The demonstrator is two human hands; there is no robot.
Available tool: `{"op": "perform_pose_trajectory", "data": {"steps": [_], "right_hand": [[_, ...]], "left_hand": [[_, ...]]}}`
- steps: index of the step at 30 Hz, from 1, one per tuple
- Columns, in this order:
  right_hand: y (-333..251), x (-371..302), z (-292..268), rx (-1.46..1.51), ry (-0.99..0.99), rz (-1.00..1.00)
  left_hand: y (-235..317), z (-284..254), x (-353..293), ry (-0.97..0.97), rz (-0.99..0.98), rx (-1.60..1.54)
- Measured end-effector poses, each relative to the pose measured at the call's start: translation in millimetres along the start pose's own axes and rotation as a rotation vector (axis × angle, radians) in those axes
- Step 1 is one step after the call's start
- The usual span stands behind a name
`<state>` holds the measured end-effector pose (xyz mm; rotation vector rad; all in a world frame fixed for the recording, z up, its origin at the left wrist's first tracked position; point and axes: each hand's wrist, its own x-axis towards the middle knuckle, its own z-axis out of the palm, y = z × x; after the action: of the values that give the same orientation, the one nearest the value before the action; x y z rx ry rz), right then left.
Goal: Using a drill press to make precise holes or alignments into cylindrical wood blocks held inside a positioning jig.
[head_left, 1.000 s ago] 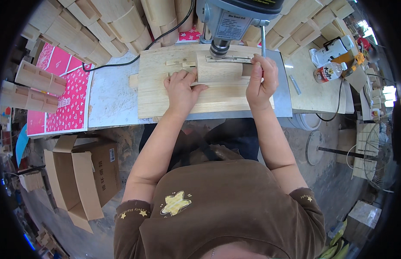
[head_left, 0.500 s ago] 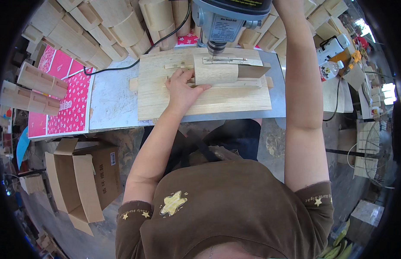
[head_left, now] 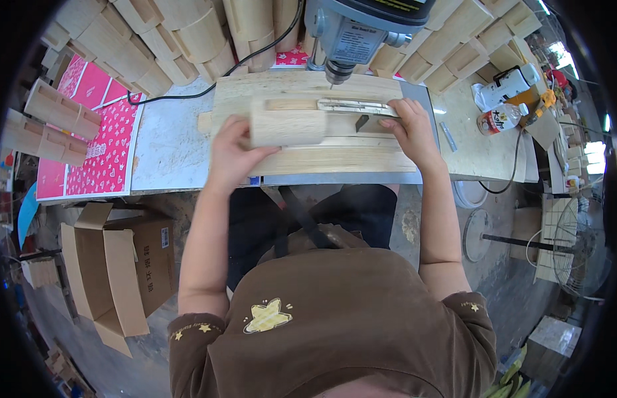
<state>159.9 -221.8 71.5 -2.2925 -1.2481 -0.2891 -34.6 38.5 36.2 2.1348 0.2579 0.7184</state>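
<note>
My left hand (head_left: 235, 156) grips the left end of a pale wooden block (head_left: 288, 126) with a rounded face, which is blurred by motion. My right hand (head_left: 414, 129) has its thumb and fingers closed on the right end of a narrow slotted metal strip (head_left: 355, 106). The strip runs leftward to the block's upper edge. Both lie over a light wooden board jig (head_left: 348, 159) with raised rails, and a small dark upright piece (head_left: 363, 123) stands under the strip. Above, a bench drill's chuck (head_left: 338, 71) points its thin bit down, apart from the block.
Several stacked wooden blocks (head_left: 182, 40) line the back, with more at the left on pink patterned sheets (head_left: 99, 159). A black cable (head_left: 255, 60) crosses behind the jig. At right lie a blue marker (head_left: 448, 136) and a bottle (head_left: 501, 119). An open cardboard box (head_left: 149, 265) stands lower left.
My right arm has come down from beside the drill to the metal strip. My left hand has shifted the block leftward, out from under the drill, and the strip now sticks out to its right.
</note>
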Motion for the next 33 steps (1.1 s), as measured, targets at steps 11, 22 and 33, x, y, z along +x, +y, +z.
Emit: {"op": "perform_pose_trajectory", "data": {"steps": [11, 22, 33], "right_hand": [[-32.0, -15.4, 2.2, 0.057, -0.007, -0.061], [-39.0, -8.8, 9.2, 0.02, 0.001, -0.024], [-2.7, 15.6, 27.4, -0.032, 0.129, 0.015]], "left_hand": [[23.6, -31.9, -4.0, 0.095, -0.791, -0.449], [25.6, 32.4, 18.1, -0.094, -0.781, -0.569], [1.9, 75.4, 2.3, 0.145, 0.033, 0.298]]}}
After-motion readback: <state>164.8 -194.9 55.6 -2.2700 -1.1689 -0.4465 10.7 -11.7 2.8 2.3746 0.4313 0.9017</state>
